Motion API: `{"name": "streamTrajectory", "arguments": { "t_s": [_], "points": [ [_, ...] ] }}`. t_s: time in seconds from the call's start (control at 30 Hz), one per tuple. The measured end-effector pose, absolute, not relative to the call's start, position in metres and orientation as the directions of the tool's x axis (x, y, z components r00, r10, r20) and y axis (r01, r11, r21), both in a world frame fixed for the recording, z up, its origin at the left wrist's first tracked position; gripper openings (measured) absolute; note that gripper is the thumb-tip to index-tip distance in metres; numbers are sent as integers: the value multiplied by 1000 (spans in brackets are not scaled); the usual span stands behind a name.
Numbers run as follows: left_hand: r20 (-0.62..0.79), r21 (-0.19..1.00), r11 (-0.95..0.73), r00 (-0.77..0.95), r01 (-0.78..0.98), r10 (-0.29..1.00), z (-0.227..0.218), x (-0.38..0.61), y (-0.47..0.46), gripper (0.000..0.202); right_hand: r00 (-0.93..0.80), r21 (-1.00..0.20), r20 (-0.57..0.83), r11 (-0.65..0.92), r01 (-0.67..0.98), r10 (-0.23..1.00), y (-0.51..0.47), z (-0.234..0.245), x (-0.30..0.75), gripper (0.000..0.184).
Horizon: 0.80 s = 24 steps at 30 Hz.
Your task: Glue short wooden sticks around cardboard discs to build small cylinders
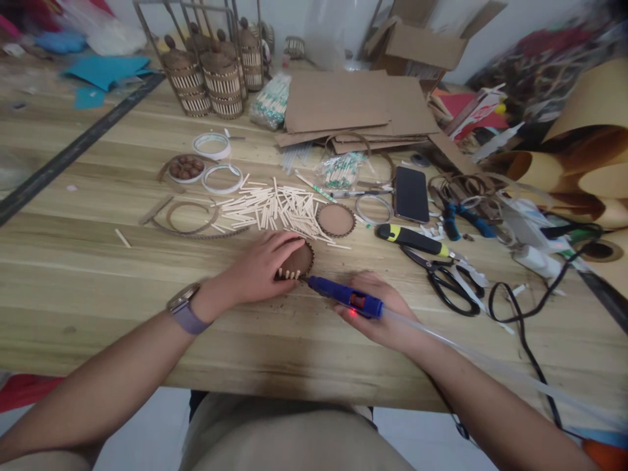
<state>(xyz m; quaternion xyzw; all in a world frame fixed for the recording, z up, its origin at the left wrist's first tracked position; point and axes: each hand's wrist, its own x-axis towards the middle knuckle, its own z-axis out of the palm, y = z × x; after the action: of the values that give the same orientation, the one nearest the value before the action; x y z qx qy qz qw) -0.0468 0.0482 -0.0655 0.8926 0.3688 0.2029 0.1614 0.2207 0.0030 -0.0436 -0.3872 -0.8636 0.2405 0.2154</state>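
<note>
My right hand [377,311] is wrapped round a blue hot glue gun [333,292] with a red light and a long clear glue stick [441,337] at its back. The gun's nozzle reaches the near rim of a round brown disc [303,256] with a dark beaded edge. Several short pale sticks [289,274] stand upright along that near rim. My left hand [267,265] grips the disc's left side, its thumb in front and fingers across the back. Behind the disc lies a pile of loose pale sticks [275,208], with a second brown disc [336,220] at its right.
Scissors [449,281], a yellow-black cutter [412,239] and a phone [411,193] lie to the right, near a black cord [524,347]. Tape rolls [211,145] and a bowl of brown balls [187,169] sit behind left. Cardboard sheets [338,101] and stick-walled lanterns [220,85] stand farther back.
</note>
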Motion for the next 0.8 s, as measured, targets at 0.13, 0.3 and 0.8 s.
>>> {"name": "streamTrajectory", "arguments": {
  "t_s": [0.13,0.3,0.8],
  "points": [
    [242,444,-674,645,591,725,-67,-47,49,66,-407,-734,90,337,590,909,2,-38,220,23],
    [225,440,-667,646,601,730,-67,-49,50,67,-256,-894,-418,-346,284,872,7,-23,234,49],
    [224,433,-669,646,605,729,-67,-49,51,68,-224,-231,-358,147,962,906,24,13,246,34]
  ]
}}
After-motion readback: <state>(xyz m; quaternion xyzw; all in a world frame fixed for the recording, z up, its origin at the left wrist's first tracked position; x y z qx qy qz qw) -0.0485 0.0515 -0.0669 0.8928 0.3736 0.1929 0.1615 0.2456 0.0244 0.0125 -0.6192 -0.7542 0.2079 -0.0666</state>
